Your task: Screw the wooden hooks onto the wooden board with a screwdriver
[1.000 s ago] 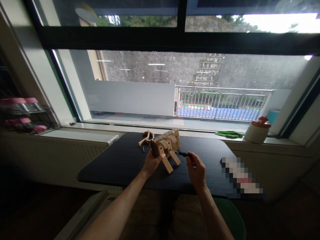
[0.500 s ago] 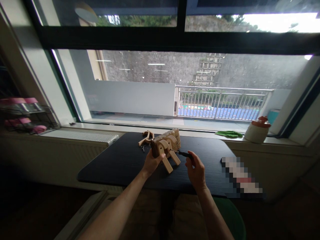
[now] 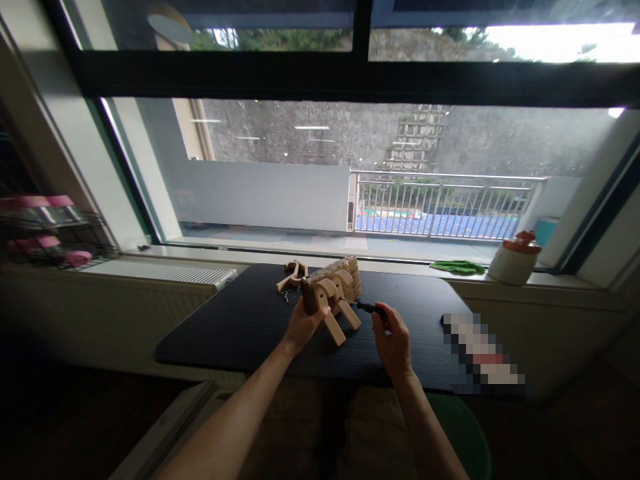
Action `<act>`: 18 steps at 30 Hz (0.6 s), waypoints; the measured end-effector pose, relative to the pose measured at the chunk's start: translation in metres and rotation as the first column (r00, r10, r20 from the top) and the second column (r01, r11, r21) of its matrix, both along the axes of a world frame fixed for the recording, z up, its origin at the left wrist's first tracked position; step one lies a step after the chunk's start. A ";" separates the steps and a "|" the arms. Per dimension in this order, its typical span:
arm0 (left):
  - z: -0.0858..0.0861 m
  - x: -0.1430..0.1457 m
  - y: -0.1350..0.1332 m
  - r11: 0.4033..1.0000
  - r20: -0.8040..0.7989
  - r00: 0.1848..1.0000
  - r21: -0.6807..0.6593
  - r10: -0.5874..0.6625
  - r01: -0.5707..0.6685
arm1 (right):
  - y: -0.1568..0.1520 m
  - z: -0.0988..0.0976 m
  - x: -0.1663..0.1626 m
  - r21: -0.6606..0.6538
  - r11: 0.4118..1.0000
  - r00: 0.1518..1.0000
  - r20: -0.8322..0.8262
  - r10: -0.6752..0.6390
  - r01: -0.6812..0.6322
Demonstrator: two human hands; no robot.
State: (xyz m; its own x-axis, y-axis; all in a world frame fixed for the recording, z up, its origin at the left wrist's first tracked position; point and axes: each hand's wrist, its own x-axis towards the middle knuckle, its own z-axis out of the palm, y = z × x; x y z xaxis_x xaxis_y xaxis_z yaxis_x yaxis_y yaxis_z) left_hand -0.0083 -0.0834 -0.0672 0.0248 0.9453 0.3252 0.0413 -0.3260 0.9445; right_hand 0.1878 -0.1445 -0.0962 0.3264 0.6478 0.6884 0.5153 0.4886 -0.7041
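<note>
At the centre of the frame, a pale wooden block assembly with arched legs (image 3: 333,290) is propped on the black rounded counter (image 3: 240,327). It is gripped at its lower left end by the left hand (image 3: 300,327), whose fingers are curled round the wood. Just to its right, a small dark-handled screwdriver (image 3: 370,308) is pinched in the closed fingers of the right hand (image 3: 393,340), and its tip is laid against the side of the assembly (the exact point of contact is too small to be made out). The work would be done best, it is judged, if the shaft were held square to the wood and the block were pressed firmly down, so that the tip is not allowed to slip off. A loose curved wooden piece (image 3: 293,273) and a few small dark screws (image 3: 286,297) are seen just behind and to the left of the assembly.
</note>
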 end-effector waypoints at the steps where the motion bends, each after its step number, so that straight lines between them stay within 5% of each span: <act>1: 0.000 0.000 0.000 1.000 -0.005 1.000 0.000 -0.001 0.001 | 0.000 0.000 0.000 -0.002 1.000 1.000 -0.002 -0.002 0.002; 18: 0.003 0.002 -0.003 0.999 -0.024 0.999 -0.025 0.025 -0.025 | 0.000 -0.003 -0.002 -0.031 0.999 0.998 -0.044 0.034 -0.036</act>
